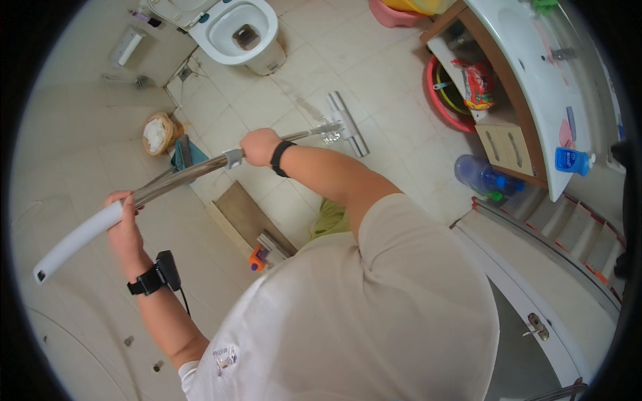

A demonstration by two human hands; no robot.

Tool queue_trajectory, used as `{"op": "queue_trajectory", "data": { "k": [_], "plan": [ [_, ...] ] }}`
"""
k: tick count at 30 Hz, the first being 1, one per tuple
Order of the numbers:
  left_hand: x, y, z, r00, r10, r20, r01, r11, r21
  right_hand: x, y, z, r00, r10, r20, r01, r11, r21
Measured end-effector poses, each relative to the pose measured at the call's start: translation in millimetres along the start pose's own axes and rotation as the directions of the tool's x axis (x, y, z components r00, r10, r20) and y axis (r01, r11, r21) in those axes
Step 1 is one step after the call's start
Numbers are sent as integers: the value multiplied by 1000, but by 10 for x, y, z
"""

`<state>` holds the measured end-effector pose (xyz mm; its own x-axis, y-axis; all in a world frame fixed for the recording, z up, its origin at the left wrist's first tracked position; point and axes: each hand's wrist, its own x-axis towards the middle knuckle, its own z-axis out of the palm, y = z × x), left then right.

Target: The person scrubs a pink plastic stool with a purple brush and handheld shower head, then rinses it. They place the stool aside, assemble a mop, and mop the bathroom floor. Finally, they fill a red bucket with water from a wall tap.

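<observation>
A mop with a steel pole (185, 175) runs slantwise before me, held in both hands. My left hand (125, 228) is wrapped around the pole where it meets the white handle grip (77, 240). Lower down, my right hand (263, 146) grips the pole just past a grey collar (233, 158). The mop's grey and silver head (347, 124) is at the floor tiles (381, 85), with something shiny and clear around its joint. Whatever the head has beneath it is hidden.
A toilet (271, 45) stands at the far left. Near the wall are a wicker wastebasket (173, 131) and a teal dustpan-like object (193, 155). On the right are a washbasin cabinet (506, 145), a red basin (431, 82), large plastic bottles (471, 170) and a door (506, 280).
</observation>
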<state>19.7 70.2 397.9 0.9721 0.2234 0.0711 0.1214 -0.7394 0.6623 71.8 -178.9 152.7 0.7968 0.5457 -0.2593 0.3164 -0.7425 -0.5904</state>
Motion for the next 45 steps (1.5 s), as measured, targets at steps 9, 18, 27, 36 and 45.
{"op": "queue_trajectory", "data": {
  "k": [9, 18, 27, 36, 45],
  "plan": [
    [-698, 477, 1501, 902, 65, 426, 131, 900, -415, -1846, 1298, 249, 968, 250, 35, -250, 968, -14],
    [-1140, 1165, 2635, 706, 132, 696, 181, 916, -358, -3186, 2165, 619, 880, 475, -7, -471, 875, 117],
    [-931, 843, 2544, 712, 141, 687, 207, 894, -398, -2713, 2045, 650, 829, 517, 213, -529, 848, 3],
    [289, -53, 1193, 852, 6, 523, 284, 834, -472, -794, 803, 859, 911, 402, -89, -395, 914, 87],
    [1227, -381, -471, 983, 20, 182, 54, 920, -389, 1039, -602, 227, 990, 82, -112, -64, 985, 159]
  ]
}}
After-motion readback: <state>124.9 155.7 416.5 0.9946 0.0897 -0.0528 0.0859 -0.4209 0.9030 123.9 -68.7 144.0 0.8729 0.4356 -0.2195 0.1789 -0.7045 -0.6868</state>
